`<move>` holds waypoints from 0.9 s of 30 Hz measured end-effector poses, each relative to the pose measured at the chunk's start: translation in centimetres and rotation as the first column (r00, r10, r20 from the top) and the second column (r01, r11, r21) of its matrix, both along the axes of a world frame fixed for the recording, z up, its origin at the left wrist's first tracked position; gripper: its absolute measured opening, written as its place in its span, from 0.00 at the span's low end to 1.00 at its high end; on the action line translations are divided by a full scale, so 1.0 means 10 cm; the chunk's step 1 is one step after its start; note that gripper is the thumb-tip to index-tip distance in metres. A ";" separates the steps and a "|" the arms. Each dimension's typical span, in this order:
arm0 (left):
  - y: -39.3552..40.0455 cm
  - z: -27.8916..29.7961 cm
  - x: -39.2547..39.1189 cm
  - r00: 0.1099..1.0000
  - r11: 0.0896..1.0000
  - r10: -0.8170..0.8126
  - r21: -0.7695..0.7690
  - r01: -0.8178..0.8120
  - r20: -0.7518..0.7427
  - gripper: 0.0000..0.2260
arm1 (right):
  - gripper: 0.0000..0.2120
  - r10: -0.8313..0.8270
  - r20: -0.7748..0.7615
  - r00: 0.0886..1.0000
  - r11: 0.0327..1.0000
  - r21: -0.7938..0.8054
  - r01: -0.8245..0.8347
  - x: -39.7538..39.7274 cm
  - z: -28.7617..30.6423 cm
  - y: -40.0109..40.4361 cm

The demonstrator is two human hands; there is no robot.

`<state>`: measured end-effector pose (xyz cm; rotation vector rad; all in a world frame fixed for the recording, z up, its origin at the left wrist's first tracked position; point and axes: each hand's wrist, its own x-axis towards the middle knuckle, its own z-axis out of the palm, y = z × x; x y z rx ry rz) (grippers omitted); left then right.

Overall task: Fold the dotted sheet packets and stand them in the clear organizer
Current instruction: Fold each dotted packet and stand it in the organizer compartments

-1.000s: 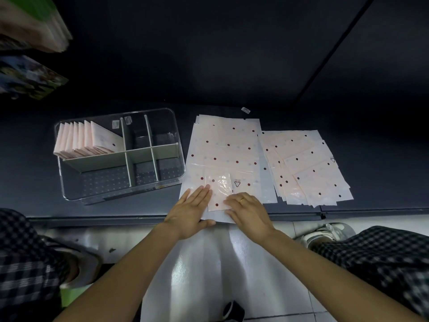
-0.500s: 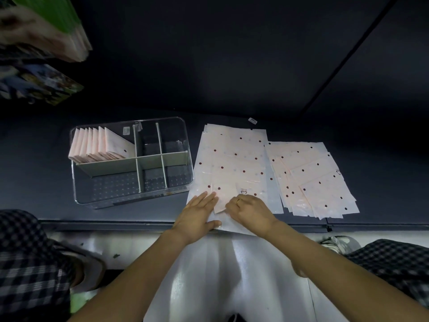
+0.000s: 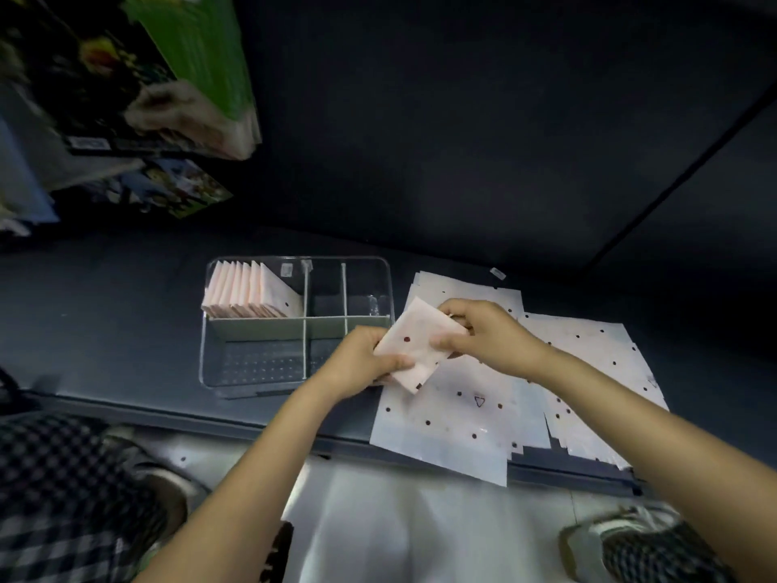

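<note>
Roughly midway: I grip one folded packet in left hand and right hand; folded packets fill one organizer compartment, flat sheets wait on the counter.

A shop's stockroom or packing corner, most likely.
A low dark shelf ledge above a pale tiled floor carries stacks of identical dotted sheet packets and a clear organizer; blurred printed product packs hang upper left.
</note>
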<state>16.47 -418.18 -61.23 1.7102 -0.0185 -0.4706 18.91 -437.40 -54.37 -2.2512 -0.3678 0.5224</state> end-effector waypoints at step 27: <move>1.14 -0.36 0.16 0.735 0.492 0.381 0.551 -0.674 0.560 0.11 | 0.10 0.038 0.111 0.993 0.915 -0.404 0.010 0.76 -0.76 2.34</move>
